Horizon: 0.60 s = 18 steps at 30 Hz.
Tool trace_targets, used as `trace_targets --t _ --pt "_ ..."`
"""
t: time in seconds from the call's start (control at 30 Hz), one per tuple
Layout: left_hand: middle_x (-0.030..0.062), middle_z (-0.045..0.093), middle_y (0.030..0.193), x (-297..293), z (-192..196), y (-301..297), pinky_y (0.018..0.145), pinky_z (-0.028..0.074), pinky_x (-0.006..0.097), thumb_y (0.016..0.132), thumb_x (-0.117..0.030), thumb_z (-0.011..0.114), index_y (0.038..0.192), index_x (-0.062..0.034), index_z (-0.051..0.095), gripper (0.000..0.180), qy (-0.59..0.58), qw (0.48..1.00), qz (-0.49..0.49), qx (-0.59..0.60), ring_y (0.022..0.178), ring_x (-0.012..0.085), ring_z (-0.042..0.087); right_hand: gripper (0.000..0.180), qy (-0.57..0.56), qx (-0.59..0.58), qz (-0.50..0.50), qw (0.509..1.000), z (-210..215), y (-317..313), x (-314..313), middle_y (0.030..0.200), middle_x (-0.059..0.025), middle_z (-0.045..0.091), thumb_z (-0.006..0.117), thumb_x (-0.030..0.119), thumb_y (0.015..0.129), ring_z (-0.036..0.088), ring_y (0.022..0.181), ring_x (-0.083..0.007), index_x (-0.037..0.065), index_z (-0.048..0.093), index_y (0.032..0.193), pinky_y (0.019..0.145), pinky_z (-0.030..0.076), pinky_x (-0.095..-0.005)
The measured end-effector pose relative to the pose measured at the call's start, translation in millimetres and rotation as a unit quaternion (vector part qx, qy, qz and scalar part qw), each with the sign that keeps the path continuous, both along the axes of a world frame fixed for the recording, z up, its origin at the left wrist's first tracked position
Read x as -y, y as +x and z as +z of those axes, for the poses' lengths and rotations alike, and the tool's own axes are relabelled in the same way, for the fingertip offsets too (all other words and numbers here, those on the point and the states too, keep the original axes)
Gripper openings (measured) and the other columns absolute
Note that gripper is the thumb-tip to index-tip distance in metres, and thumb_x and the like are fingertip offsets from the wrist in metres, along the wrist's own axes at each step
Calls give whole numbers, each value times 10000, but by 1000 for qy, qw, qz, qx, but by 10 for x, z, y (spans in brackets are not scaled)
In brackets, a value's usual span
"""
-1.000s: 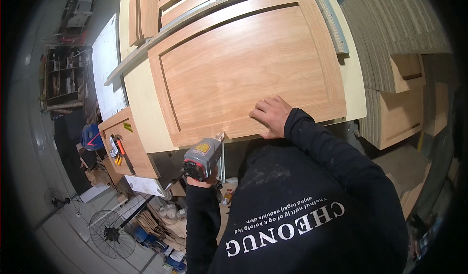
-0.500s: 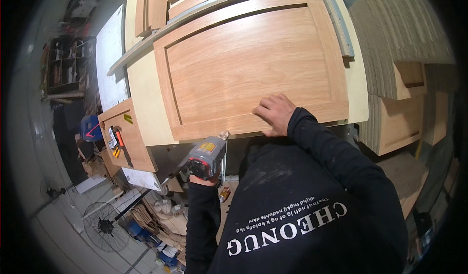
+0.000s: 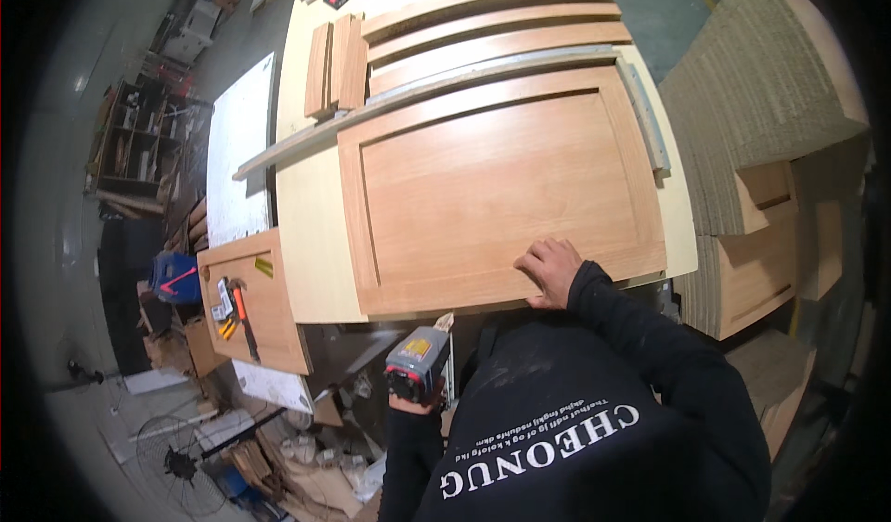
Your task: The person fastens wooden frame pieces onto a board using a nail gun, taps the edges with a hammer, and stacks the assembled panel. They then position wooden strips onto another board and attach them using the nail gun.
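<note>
A framed wooden cabinet door (image 3: 501, 193) with a recessed middle lies on the pale worktable. My left hand (image 3: 415, 405) is closed around the handle of a grey nail gun (image 3: 419, 357) with red and black at its rear; the tool's body hides most of the fingers. The gun's nose points at the door's near edge, left of centre; whether it touches the edge, I cannot tell. Farther right, my right hand (image 3: 553, 270) grips that same near edge, fingers bent on top of the frame and thumb low at the rim.
Wooden strips (image 3: 492, 25) lie beyond a long fence bar (image 3: 408, 104) behind the door, and a short stop (image 3: 647, 118) flanks its right side. On a lower panel (image 3: 286, 336) at left rests a hammer (image 3: 243, 313). Stacked boards (image 3: 761, 86) stand right; a fan (image 3: 181, 466) stands lower left.
The view has shifted, so the table sits lower and more of its far side shows. The gun's nose has drawn back slightly from the door's edge. My right hand keeps its place on the door.
</note>
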State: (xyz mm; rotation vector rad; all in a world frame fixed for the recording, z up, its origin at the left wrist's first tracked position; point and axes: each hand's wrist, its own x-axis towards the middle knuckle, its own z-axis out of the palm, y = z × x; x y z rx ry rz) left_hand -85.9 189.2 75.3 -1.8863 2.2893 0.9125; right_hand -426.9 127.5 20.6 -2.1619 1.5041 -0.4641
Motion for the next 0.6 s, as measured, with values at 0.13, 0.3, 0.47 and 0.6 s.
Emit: trace_targets --t 0.13,0.3,0.47,0.6 --pt "133 552 1105 386 147 180 907 402 424 684 -208 586 1133 -110 535 463 -70 986 -147 38 1058 313 507 544 28 -23 -47 998 59 152 -65 949 -81 502 731 242 530 479 916 -268 118 523 1017 792 397 -381" --pt "119 508 1203 990 302 748 994 343 410 684 -294 645 1209 -131 482 574 -68 995 -67 -40 1154 306 447 517 8 23 -69 997 8 171 -242 933 -95 502 710 176 506 467 903 -294 112 536 988 788 400 -391" --pt "105 523 1155 1785 646 699 909 408 377 655 -48 651 1201 -92 469 577 19 962 105 -251 1099 253 489 493 84 35 -48 995 177 211 -362 911 -92 511 758 247 530 480 924 -291 114 562 962 787 407 -392" --pt "27 564 692 2517 719 385 377 428 294 641 23 670 1078 -95 525 475 84 971 139 -176 461 129 515 401 112 129 -77 982 148 -155 -72 797 -101 559 761 263 567 558 761 -296 86 587 882 677 465 -374"
